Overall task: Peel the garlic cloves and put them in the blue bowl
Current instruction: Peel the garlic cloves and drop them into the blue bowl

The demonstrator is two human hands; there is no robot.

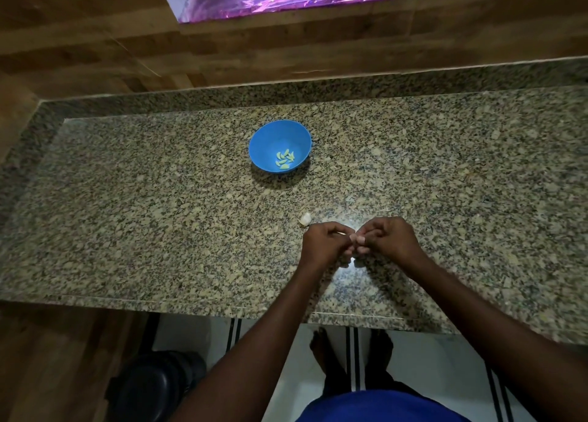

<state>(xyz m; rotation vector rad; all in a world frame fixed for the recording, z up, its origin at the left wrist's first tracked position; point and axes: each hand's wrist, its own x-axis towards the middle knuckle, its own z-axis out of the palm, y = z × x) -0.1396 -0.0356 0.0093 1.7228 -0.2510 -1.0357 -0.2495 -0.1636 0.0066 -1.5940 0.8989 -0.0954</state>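
both hands meet over the near part of the speckled stone bench (159, 198), fingertips pressed together. the left hand (324, 243) has its fingers curled in, its grip closed in a pinch, and the right hand (389, 238) does the same from the other side; what they pinch between them is too small and too hidden to name, though a pale sliver shows at the left fingers. just beyond the left hand, nearly touching its knuckles, a garlic piece (304, 220) with whitish skin lies on the bench. well beyond both hands and a little left of them stands the blue bowl (270, 135), upright, with a small heap of peeled cloves (284, 160) in its bottom.
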